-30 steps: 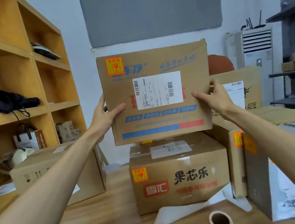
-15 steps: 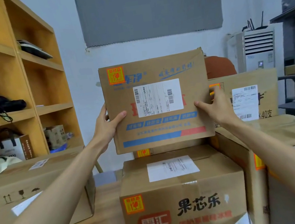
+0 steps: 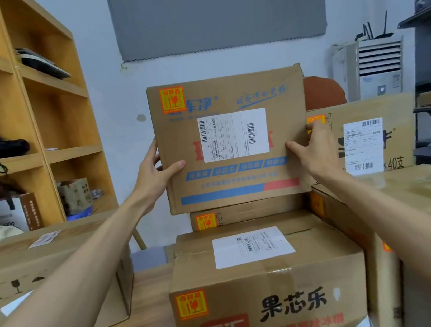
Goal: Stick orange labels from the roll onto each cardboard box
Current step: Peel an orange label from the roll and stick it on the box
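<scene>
Between our hands we are holding the striped cardboard box [image 3: 276,91] upright, its printed face toward us. Our left hand [image 3: 155,177] is gripping its left edge, thumb lying on the front and fingers curled behind. Our right hand [image 3: 315,149] is doing the same on the right edge.

Compared with a second ago, we are standing closer to the stack with the same hold on the box. The label roll that was lying near us on the table [image 3: 137,326] is no longer showing. The box is hanging just above the rear box [image 3: 257,210] beneath our hands; whether they are touching, we cannot tell. It is already wearing an orange label [image 3: 172,100] above our left thumb. So we are judging this one finished and on its way onto the stack, with the roll needed again next.

Below our hands, the rear box and the front fruit-brand box [image 3: 268,294] are both labelled in orange too. Beyond our right hand, the large box [image 3: 395,107] is showing an orange corner partly behind our fingers. Past our left forearm, the plain box [image 3: 57,268] is showing no orange on the faces toward us, so it is probably still waiting. Boxes are crowding both sides of our arms, leaving little room for setting this one down.
</scene>
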